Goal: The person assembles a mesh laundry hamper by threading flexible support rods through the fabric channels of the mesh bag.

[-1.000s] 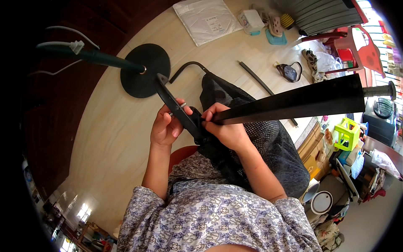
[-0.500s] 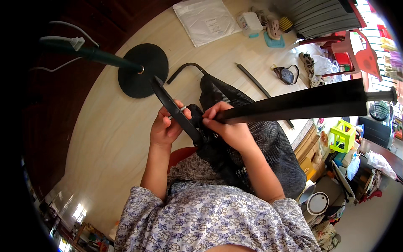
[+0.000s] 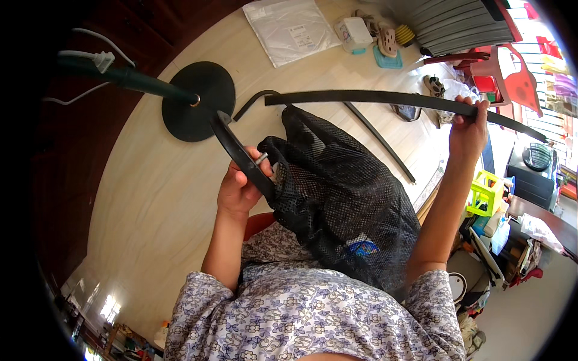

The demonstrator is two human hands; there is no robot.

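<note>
My left hand (image 3: 238,189) is closed round a short curved black bar (image 3: 236,146). A small silver pin (image 3: 261,158) sticks up beside its fingers. Far out to the right, my right hand (image 3: 468,129) grips a long, slightly bowed black bar (image 3: 367,97), which stretches leftward above the floor. Black mesh netting (image 3: 361,180) bunches up beside my left hand and spreads over my lap, with a small blue patch (image 3: 363,246) showing at its lower part. Whether the netting is fixed to the short bar, I cannot tell.
A round dark base with a green pole (image 3: 198,114) stands at the far left. On the floor lie a hooked black tube (image 3: 248,101), a straight black rod (image 3: 385,147) and a white package (image 3: 289,30). Clogs (image 3: 386,42), a lime-green stool (image 3: 485,192) and household clutter line the right.
My right hand has left the netting near my left hand and moved far right, now gripping the long bar. That bar has swung round to lie across the view. My left hand stays put.
</note>
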